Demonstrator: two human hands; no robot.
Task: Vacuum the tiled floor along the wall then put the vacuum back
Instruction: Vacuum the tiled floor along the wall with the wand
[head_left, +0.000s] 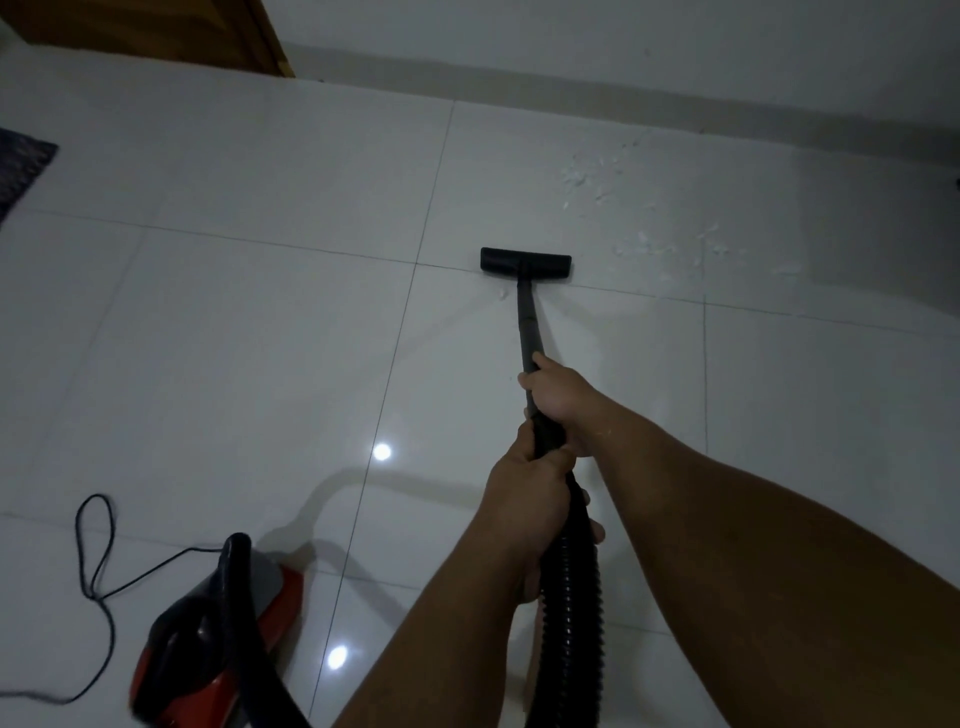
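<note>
The fingers (530, 382) of the right hand (558, 397) are curling round the black wand (529, 322), while the left hand (524, 506) is gripping the handle just behind it, where the ribbed hose (569, 597) begins. The floor nozzle (525, 261) is resting flat on the tiled floor (260, 338), on a grout line. White debris (592, 174) is lying beyond it and to the right, near the wall (675, 47). For a good pass, the nozzle is best kept flat and advanced slowly through the debris in overlapping strokes. The red canister (208, 639) and its cord (96, 561) are sitting at the lower left.
</note>
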